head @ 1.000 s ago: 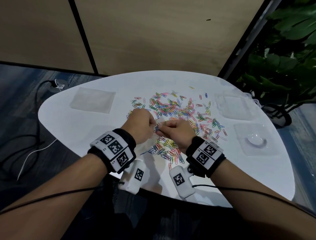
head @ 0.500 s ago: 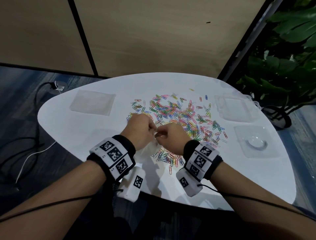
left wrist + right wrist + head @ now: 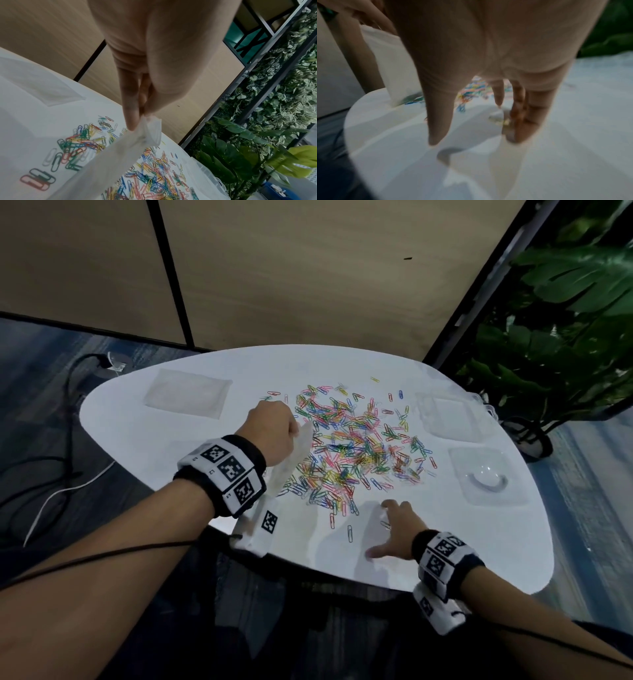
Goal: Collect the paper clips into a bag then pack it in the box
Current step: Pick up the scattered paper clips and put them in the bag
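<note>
A spread of coloured paper clips (image 3: 356, 446) covers the middle of the white table (image 3: 191, 460). My left hand (image 3: 274, 426) pinches the top edge of a clear plastic bag (image 3: 294, 463), which hangs down to the table at the pile's left edge; in the left wrist view the bag (image 3: 120, 155) is held between thumb and fingers. My right hand (image 3: 394, 529) hovers low over the table's near side with fingers spread, holding nothing. The clear box (image 3: 452, 416) lies at the right.
A stack of clear bags (image 3: 188, 395) lies at the far left of the table. A clear lid or tray (image 3: 486, 477) with a round dimple sits right of the clips. A plant (image 3: 565, 337) stands beyond the right edge. Cables run on the floor at left.
My right hand let go of the bag and moved back toward the table's near right side. My left hand lifted the bag and shifted it left and farther away.
</note>
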The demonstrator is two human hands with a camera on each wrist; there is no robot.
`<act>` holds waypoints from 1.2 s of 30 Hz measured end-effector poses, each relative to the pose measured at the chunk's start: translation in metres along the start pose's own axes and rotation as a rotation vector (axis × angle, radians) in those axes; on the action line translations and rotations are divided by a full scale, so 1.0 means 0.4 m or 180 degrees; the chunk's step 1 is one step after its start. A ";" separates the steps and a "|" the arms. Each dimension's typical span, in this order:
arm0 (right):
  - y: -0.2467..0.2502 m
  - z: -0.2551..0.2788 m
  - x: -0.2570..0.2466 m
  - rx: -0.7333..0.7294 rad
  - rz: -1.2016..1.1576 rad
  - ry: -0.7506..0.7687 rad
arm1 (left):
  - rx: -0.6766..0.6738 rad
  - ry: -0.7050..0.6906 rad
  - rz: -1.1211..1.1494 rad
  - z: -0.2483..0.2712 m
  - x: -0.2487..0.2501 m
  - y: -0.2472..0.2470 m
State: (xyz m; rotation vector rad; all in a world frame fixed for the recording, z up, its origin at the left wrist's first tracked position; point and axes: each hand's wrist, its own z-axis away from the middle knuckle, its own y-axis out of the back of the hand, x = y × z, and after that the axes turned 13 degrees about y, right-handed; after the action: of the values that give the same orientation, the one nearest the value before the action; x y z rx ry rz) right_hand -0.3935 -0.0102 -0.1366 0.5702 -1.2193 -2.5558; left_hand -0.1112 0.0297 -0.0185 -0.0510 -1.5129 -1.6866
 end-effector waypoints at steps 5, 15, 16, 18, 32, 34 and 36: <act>-0.065 -0.016 -0.087 0.0718 -0.0910 0.0391 | 0.0043 -0.0022 -0.0116 0.009 -0.029 0.019; -0.015 -0.125 -0.136 0.1447 -0.0801 0.0584 | 0.0006 0.0061 -0.0137 0.009 -0.072 0.050; -0.011 -0.135 -0.137 0.1339 -0.0559 0.0632 | 0.0005 0.0048 -0.0129 0.009 -0.072 0.054; -0.004 -0.149 -0.144 0.1193 -0.0071 0.0650 | 0.0022 0.0015 -0.0122 0.008 -0.072 0.061; 0.113 -0.180 -0.128 0.1615 -0.1239 0.0202 | 0.0066 0.0114 -0.0273 0.015 -0.097 0.094; 0.152 -0.163 -0.154 0.1647 -0.2338 0.0305 | -0.0162 0.0173 -0.0252 0.020 -0.089 0.062; 0.193 -0.137 -0.193 0.1666 -0.3611 0.0592 | -0.0374 0.0233 -0.0187 0.022 -0.078 0.032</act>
State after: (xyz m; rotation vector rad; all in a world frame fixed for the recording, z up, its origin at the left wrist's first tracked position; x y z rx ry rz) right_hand -0.2955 -0.0656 -0.0889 2.0556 -1.8475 -2.7665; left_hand -0.0879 0.0551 -0.0227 -0.0070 -1.3723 -1.8037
